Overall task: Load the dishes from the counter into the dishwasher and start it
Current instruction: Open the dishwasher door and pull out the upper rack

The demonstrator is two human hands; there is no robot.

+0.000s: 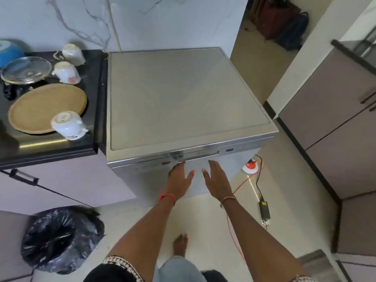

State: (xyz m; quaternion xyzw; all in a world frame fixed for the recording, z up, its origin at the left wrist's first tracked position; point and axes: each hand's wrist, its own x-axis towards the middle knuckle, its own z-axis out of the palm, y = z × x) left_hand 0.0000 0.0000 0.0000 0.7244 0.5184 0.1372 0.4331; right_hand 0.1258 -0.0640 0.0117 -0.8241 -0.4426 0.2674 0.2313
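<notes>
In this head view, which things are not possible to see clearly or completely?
- Head view: the inside of the dishwasher is hidden by its closed door.
- Head view: the labels on the control strip are too small and blurred to read.
- Head view: the blue container is cut off by the left edge.
- Head view: the angle does not show whether the left hand touches the door.

1. I see a bin (61,239) lined with a black bag on the floor at lower left.
2. An orange cable (227,220) runs across the pale tiles from an orange-and-white socket (251,166).
3. A black power adapter (264,209) lies near that cable.
4. Dark bags (284,25) stand in the far room.
5. Grey cabinets (329,110) line my right.
</notes>
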